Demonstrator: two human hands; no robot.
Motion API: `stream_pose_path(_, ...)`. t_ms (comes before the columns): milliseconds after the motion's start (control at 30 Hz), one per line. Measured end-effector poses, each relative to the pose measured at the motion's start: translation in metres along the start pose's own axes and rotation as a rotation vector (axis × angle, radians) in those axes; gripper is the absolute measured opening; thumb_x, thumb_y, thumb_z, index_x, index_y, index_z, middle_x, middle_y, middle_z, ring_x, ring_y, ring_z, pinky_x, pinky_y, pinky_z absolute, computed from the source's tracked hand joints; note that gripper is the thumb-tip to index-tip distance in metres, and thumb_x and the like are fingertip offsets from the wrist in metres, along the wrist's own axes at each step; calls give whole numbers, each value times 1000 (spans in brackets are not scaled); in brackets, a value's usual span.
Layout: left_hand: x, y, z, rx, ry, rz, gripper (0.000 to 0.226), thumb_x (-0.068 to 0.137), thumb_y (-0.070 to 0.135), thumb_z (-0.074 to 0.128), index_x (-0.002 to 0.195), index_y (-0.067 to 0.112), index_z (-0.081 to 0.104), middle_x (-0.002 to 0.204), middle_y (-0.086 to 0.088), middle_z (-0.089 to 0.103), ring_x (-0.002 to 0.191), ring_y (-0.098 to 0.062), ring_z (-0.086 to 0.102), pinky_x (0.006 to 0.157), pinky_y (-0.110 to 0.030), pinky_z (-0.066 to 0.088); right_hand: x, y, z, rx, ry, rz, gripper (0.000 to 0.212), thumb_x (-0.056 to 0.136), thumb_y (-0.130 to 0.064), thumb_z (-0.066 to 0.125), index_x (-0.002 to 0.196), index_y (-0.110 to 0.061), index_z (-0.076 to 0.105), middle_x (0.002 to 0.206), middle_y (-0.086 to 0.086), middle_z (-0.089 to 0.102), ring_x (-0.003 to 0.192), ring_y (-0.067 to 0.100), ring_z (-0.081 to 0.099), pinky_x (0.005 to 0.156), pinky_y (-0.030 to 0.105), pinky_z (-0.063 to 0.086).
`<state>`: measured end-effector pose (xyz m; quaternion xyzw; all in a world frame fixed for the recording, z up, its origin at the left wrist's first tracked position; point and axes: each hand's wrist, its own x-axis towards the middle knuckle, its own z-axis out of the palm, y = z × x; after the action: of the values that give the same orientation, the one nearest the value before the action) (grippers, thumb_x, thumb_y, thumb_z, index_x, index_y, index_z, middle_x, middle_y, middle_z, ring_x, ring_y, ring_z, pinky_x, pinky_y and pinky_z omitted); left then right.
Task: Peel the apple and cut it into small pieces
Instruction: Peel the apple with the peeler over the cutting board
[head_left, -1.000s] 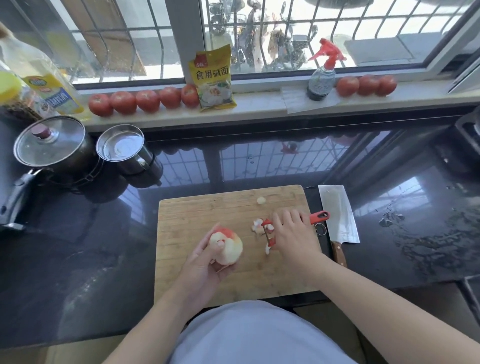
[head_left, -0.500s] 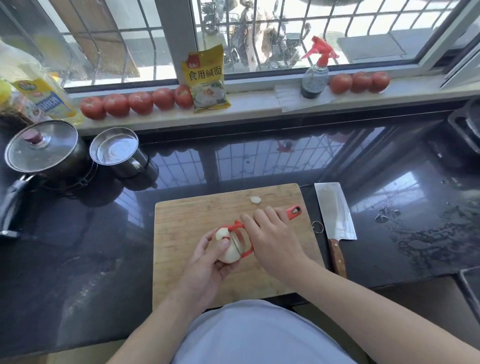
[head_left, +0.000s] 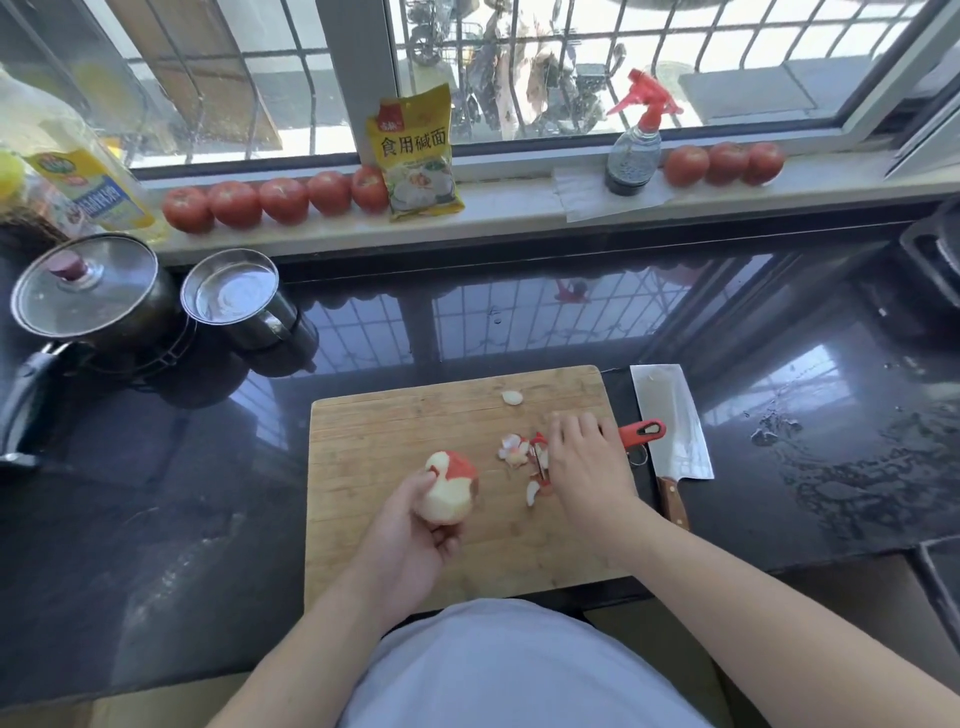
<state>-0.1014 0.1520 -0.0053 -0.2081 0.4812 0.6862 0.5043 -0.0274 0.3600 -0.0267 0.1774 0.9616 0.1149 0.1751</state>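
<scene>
A partly peeled apple (head_left: 451, 486), pale with a red patch on top, is held in my left hand (head_left: 410, 540) above the middle of the wooden cutting board (head_left: 384, 441). My right hand (head_left: 589, 467) grips a red-handled peeler (head_left: 641, 432) at the board's right side, apart from the apple, its blade end down by a small heap of peel scraps (head_left: 522, 452). One pale scrap (head_left: 512, 398) lies near the board's far edge. A cleaver (head_left: 670, 421) with a wooden handle lies on the counter just right of the board.
Dark glossy counter (head_left: 208, 467) surrounds the board. A lidded pot (head_left: 88, 291) and a steel mug (head_left: 234, 296) stand at back left. The windowsill holds tomatoes (head_left: 280, 200), a yellow packet (head_left: 415, 156), a spray bottle (head_left: 636, 140) and an oil bottle (head_left: 78, 166). Wet patches lie at right.
Half a second ago the peeler was against the apple. My right hand has since pulled away to the right and dropped a fresh strip of peel onto the scraps; my left hand has turned the apple.
</scene>
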Motion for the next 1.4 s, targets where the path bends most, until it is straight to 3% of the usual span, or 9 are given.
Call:
stream_pose_path(133, -4, 4, 1, -70, -62, -111, 42, 95, 36, 40, 108, 4, 64, 84, -17, 64, 61, -21, 50, 49, -28, 38, 0, 7, -11, -43, -45, 68, 40, 91, -18, 47, 130, -9, 46, 110, 7, 57, 102, 28, 50, 87, 40, 34)
stream_pose_path(300, -1, 4, 2, 18, -5, -89, 39, 99, 35, 39, 111, 5, 61, 79, -15, 61, 59, -20, 49, 49, -28, 39, -8, 8, -11, 41, -129, 37, 23, 88, -18, 52, 111, -20, 53, 105, 3, 59, 97, 27, 53, 82, 41, 36)
stream_pose_path(467, 1, 0, 8, 216, 149, 22, 29, 102, 29, 48, 125, 11, 52, 86, -16, 60, 57, -21, 53, 53, -30, 41, -19, -11, -25, 287, 501, -286, 14, 85, -8, 45, 88, -16, 56, 82, 3, 51, 78, 27, 46, 76, 40, 40)
stream_pose_path(667, -7, -2, 24, 326, 161, 111, 16, 102, 23, 45, 113, 14, 53, 79, -10, 61, 53, -18, 48, 50, -29, 36, -26, -31, -35, 296, 647, -280, 33, 95, -7, 26, 80, -15, 54, 74, 3, 47, 72, 25, 43, 72, 38, 40)
stream_pose_path(767, -7, -2, 23, 307, 176, 82, 21, 100, 23, 43, 115, 15, 55, 82, -10, 67, 52, -17, 46, 49, -27, 37, -18, -23, -18, 252, 550, -196, 24, 89, -4, 34, 82, -15, 54, 74, 4, 49, 72, 26, 44, 69, 39, 41)
stream_pose_path(900, -12, 0, 19, 187, 135, 25, 31, 99, 29, 42, 118, 11, 59, 81, -12, 66, 50, -17, 45, 44, -26, 33, -7, -2, 1, 99, 134, -32, 19, 77, -8, 55, 94, -16, 58, 87, 7, 57, 82, 30, 51, 74, 42, 41)
stream_pose_path(1133, -14, 7, 14, 77, -24, -105, 46, 97, 35, 31, 98, 6, 67, 76, -15, 63, 52, -21, 49, 47, -26, 33, -13, 1, -14, -89, -222, -47, 22, 94, -28, 52, 113, -19, 58, 110, 5, 59, 104, 28, 53, 95, 42, 33)
stream_pose_path(1267, -12, 4, 15, 157, 16, -95, 46, 100, 36, 30, 97, 6, 65, 72, -13, 60, 56, -22, 47, 53, -31, 31, -20, -2, -24, 104, 153, -50, 12, 80, -11, 58, 88, -19, 60, 84, 3, 59, 80, 27, 54, 73, 40, 40)
stream_pose_path(1400, -6, 1, 19, 198, 90, -80, 43, 98, 35, 32, 91, 9, 66, 69, -11, 57, 57, -19, 44, 57, -32, 31, -30, -19, -27, 301, 546, -200, 19, 88, -7, 39, 82, -16, 54, 77, 3, 51, 73, 27, 45, 69, 40, 38)
